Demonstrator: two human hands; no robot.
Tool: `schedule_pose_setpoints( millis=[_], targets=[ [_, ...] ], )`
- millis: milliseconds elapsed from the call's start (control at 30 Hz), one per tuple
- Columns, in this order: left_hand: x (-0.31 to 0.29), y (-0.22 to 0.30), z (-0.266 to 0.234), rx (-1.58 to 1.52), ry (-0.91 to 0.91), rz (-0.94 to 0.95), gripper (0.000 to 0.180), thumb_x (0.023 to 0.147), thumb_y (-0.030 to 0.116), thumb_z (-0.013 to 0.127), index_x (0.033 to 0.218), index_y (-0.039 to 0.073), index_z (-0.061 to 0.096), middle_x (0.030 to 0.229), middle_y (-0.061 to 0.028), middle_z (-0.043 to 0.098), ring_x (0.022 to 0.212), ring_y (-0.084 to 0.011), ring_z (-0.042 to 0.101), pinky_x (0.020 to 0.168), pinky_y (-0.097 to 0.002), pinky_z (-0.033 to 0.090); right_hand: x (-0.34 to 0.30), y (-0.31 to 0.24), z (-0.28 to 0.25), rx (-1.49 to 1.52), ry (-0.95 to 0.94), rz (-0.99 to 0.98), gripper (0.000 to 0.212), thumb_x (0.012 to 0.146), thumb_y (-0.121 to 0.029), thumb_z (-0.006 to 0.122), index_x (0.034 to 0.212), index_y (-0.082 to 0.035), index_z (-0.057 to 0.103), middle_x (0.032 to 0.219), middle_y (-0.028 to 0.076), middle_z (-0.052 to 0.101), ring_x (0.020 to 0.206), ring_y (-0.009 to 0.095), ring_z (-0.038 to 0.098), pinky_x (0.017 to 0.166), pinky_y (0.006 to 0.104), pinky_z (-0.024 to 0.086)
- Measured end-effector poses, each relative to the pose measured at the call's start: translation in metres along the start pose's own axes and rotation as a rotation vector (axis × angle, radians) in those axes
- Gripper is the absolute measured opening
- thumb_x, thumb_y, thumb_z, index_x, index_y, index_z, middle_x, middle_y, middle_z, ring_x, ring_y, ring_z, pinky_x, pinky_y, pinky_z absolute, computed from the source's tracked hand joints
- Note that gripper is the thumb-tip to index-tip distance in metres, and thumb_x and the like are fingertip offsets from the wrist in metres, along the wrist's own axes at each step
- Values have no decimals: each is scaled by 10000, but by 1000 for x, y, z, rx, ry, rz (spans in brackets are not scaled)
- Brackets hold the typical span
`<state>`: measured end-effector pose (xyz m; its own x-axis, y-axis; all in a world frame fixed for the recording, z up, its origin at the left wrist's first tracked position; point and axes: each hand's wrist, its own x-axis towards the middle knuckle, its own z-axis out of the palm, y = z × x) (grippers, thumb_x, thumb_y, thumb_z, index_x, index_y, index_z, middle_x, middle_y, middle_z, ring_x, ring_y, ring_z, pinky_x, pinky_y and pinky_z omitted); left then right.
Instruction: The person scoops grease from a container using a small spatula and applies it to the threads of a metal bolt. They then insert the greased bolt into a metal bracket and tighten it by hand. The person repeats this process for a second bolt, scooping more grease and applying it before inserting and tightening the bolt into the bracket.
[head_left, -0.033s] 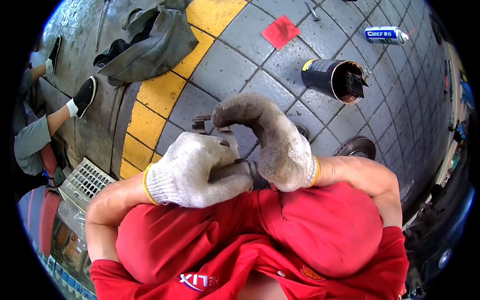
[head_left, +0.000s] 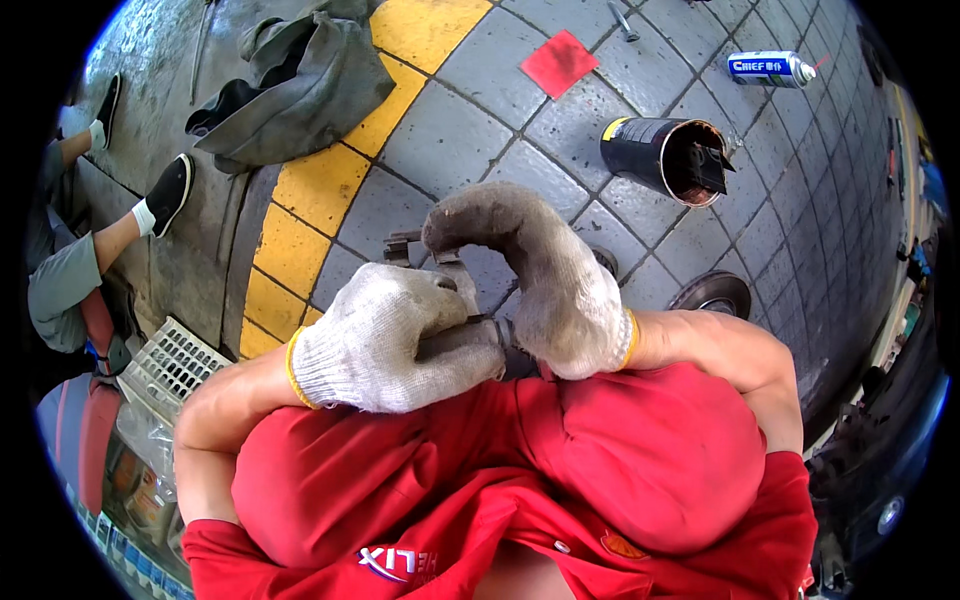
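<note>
Both of my hands wear off-white knitted gloves with yellow cuffs, and they are close together above my red-clad thighs. Between them is a grey metal bracket-like part (head_left: 457,278), mostly covered by the gloves. My left hand (head_left: 400,340) is closed round its near side, fingers bent. Arching over from the right, my right hand (head_left: 545,275) has its darkly soiled fingers curled onto the far end, with the thumb side low by the left fingertips. A slotted end of metal (head_left: 400,247) sticks out past the right fingertips. Whatever lies inside the grips is hidden.
On the grey tiles are a red square sheet (head_left: 560,64), a bolt (head_left: 624,22), an open black can (head_left: 640,148) on its side, a blue-white spray can (head_left: 768,69) and a brake disc (head_left: 715,294). Left are a grey cloth (head_left: 300,110), another person's shoe (head_left: 172,193) and a crate (head_left: 172,362).
</note>
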<state>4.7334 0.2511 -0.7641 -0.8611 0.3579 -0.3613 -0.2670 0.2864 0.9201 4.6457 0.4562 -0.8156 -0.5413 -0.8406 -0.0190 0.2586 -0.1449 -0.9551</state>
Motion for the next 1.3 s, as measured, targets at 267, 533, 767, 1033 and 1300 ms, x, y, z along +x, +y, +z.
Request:
schedule_pose_setpoints(
  millis=[267,533,767,1033,1300],
  targets=[
    [18,-11,-1,-591,236,-288,768,1154,618,369,1154,-28,784,1104,-125,838,611,-55,460,616,-254,436,22,64,-44,129,483,137,644,1155,-551,458,1405,26,595,1258,178,716,1172,316,699,1062,479,548],
    [39,-51,11,-1142,400,-393,612,1167,568,466,1444,57,659,829,-23,634,707,-138,639,705,-354,595,-20,111,-21,-588,359,548,599,1112,-527,586,1480,-55,567,1115,258,773,1084,507,740,939,563,581],
    [52,-93,10,-1050,355,-437,598,1135,527,593,1475,38,645,1223,-119,740,993,-188,722,939,-383,622,-30,157,-57,-477,601,827,665,1148,-627,439,1243,-23,698,944,195,746,884,338,712,787,479,543],
    [25,-181,-6,-581,747,-491,494,1154,416,565,1379,0,706,1153,-83,732,936,-135,644,881,-310,586,-9,112,-49,-217,643,452,438,1174,-482,491,1039,-84,614,700,17,603,555,133,582,509,332,459],
    [28,-179,0,-588,700,-416,504,1136,441,588,1352,5,718,1136,-69,739,943,-132,649,884,-301,579,-13,196,-111,-707,596,604,540,1139,-472,570,1205,46,708,832,215,716,800,337,739,719,452,538]
  ],
)
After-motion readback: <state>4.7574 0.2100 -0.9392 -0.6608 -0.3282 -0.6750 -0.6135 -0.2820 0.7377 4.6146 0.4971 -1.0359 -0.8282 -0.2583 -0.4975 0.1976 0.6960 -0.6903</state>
